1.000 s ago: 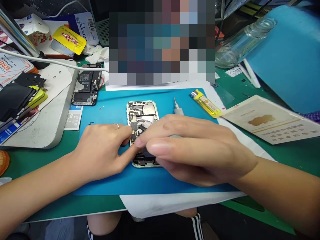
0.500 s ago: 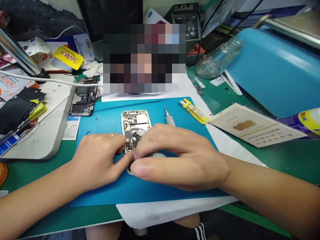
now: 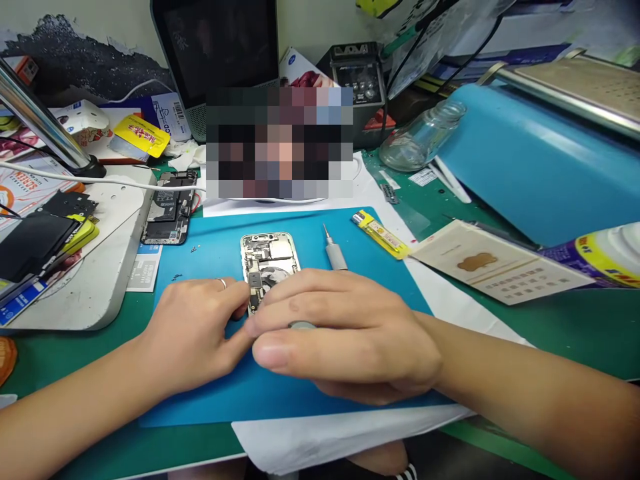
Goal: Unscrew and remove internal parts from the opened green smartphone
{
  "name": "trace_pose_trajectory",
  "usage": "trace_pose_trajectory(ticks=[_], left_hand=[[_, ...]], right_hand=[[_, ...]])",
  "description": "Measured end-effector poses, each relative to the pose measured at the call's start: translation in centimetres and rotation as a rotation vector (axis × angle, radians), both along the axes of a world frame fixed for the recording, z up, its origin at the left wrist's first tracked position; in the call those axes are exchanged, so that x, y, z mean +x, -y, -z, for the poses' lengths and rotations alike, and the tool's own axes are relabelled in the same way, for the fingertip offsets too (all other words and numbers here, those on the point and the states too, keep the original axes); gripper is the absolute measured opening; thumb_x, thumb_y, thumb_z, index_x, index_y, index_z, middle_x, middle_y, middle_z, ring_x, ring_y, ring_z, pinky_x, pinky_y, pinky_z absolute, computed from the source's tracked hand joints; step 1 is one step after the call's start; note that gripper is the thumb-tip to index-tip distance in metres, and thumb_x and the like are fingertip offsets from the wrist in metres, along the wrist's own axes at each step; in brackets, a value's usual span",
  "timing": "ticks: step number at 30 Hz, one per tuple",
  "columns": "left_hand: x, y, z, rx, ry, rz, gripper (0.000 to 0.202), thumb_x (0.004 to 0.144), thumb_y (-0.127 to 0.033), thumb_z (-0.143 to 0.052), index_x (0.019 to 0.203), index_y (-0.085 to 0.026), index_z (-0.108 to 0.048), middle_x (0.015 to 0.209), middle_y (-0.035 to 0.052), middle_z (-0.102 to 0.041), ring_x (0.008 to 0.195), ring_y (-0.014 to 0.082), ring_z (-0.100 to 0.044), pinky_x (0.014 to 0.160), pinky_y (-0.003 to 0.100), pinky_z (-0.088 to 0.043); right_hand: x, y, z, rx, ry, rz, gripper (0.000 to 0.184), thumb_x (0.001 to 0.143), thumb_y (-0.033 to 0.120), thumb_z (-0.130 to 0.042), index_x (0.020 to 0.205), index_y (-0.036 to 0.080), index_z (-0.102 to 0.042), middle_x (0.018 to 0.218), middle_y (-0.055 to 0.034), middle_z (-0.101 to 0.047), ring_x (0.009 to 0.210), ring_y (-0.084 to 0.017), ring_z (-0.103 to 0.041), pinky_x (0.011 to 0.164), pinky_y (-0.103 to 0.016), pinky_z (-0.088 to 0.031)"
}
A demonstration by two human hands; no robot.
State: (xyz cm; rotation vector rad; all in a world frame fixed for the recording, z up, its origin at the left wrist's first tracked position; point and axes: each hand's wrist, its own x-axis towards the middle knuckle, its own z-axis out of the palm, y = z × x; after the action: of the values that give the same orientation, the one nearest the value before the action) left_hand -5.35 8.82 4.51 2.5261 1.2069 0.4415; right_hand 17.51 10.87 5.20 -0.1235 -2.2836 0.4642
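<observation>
An opened phone lies on the blue mat, its boards and screws bare and its lower half hidden by my hands. At its left edge my left hand is closed, with curled fingers and the thumb pressed against the phone. My right hand arches over the phone's lower end, fingers bent towards the thumb. A bit of a grey rounded piece shows between them; what it belongs to is hidden. Just beyond the right hand, a grey precision screwdriver lies on the mat.
Tiny screws lie on the mat's left side. Another opened phone part rests by the white stand. A yellow packet, a card with an apple logo, a glass jar and a bottle stand or lie rightward.
The view has tilted up slightly, so the scene sits lower. My right hand's fingers now cover more of the phone's lower end. My left hand keeps its place at the phone's edge.
</observation>
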Motion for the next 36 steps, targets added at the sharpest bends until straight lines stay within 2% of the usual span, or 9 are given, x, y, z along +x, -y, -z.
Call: trace_pose_trajectory(ticks=[4, 9, 12, 17, 20, 25, 29, 33, 36], left_hand=[[0.0, -0.1, 0.1, -0.01, 0.002, 0.002, 0.027, 0.1, -0.04, -0.048, 0.076, -0.027, -0.047, 0.063, -0.0039, -0.057, 0.05, 0.0164, -0.053, 0.047, 0.035, -0.027], [0.1, -0.1, 0.2, 0.046, 0.016, -0.005, 0.028, 0.1, -0.034, -0.047, 0.074, -0.027, -0.04, 0.057, -0.0048, -0.049, 0.047, 0.0168, -0.047, 0.046, 0.036, -0.025], [0.1, 0.0, 0.3, 0.054, 0.013, -0.011, 0.029, 0.1, -0.035, -0.048, 0.074, -0.027, -0.04, 0.058, -0.0046, -0.049, 0.048, 0.0174, -0.048, 0.046, 0.036, -0.024], [-0.2, -0.1, 0.5, 0.018, 0.006, 0.016, 0.03, 0.101, -0.039, -0.049, 0.075, -0.027, -0.04, 0.06, -0.0046, -0.051, 0.048, 0.0167, -0.049, 0.047, 0.036, -0.026], [-0.2, -0.1, 0.3, 0.005, -0.007, 0.011, 0.029, 0.102, -0.04, -0.049, 0.077, -0.028, -0.043, 0.063, -0.0047, -0.055, 0.049, 0.0166, -0.052, 0.048, 0.036, -0.027], [0.0, 0.0, -0.1, -0.025, -0.029, 0.001, 0.024, 0.098, -0.034, -0.049, 0.076, -0.027, -0.045, 0.063, -0.0035, -0.056, 0.051, 0.0172, -0.052, 0.048, 0.036, -0.028], [0.2, -0.1, -0.3, -0.042, -0.013, 0.006, 0.027, 0.101, -0.034, -0.044, 0.075, -0.027, -0.046, 0.063, -0.0031, -0.057, 0.051, 0.0165, -0.052, 0.047, 0.037, -0.029], [0.3, -0.1, -0.4, -0.023, -0.004, -0.001, 0.029, 0.101, -0.029, -0.038, 0.074, -0.026, -0.045, 0.063, -0.003, -0.057, 0.051, 0.0153, -0.052, 0.049, 0.035, -0.027], [0.3, -0.1, -0.6, -0.016, -0.036, 0.007, 0.03, 0.101, -0.027, -0.038, 0.072, -0.024, -0.043, 0.061, -0.004, -0.054, 0.049, 0.0136, -0.047, 0.049, 0.033, -0.025]], right_hand=[[-0.1, 0.0, 0.1, 0.046, -0.014, 0.114, 0.024, 0.103, 0.009, -0.059, 0.125, 0.02, -0.064, 0.087, -0.0012, -0.07, 0.086, -0.014, -0.066, 0.08, -0.029, -0.06], [0.1, 0.0, -0.2, -0.004, 0.019, 0.01, 0.021, 0.108, 0.012, -0.051, 0.124, 0.014, -0.064, 0.102, -0.0081, -0.075, 0.103, -0.015, -0.068, 0.097, -0.032, -0.06], [0.2, 0.0, -0.1, 0.029, 0.02, 0.074, 0.019, 0.107, 0.016, -0.056, 0.123, 0.021, -0.065, 0.09, -0.0029, -0.073, 0.09, -0.015, -0.065, 0.089, -0.033, -0.061], [0.1, 0.0, 0.0, -0.012, 0.004, 0.029, 0.023, 0.107, 0.011, -0.052, 0.126, 0.013, -0.063, 0.101, -0.0079, -0.075, 0.102, -0.014, -0.068, 0.096, -0.032, -0.06], [0.0, 0.0, 0.0, 0.02, 0.01, 0.084, 0.024, 0.106, 0.013, -0.055, 0.127, 0.02, -0.065, 0.088, -0.0008, -0.07, 0.089, -0.013, -0.066, 0.092, -0.032, -0.06], [0.0, 0.0, -0.1, -0.021, -0.011, 0.044, 0.023, 0.107, 0.011, -0.051, 0.124, 0.012, -0.066, 0.101, -0.0079, -0.073, 0.104, -0.015, -0.067, 0.098, -0.031, -0.058], [0.0, 0.1, -0.2, 0.002, 0.002, 0.117, 0.021, 0.106, 0.013, -0.057, 0.123, 0.02, -0.068, 0.089, -0.0007, -0.069, 0.088, -0.013, -0.065, 0.093, -0.032, -0.058], [0.0, 0.3, -0.2, -0.056, -0.031, 0.1, 0.023, 0.11, 0.014, -0.047, 0.124, 0.015, -0.066, 0.106, -0.0057, -0.074, 0.104, -0.012, -0.068, 0.097, -0.03, -0.058], [0.0, 0.5, -0.2, -0.045, -0.022, 0.118, 0.023, 0.11, 0.014, -0.049, 0.124, 0.018, -0.067, 0.097, -0.0014, -0.073, 0.095, -0.011, -0.067, 0.098, -0.031, -0.058]])
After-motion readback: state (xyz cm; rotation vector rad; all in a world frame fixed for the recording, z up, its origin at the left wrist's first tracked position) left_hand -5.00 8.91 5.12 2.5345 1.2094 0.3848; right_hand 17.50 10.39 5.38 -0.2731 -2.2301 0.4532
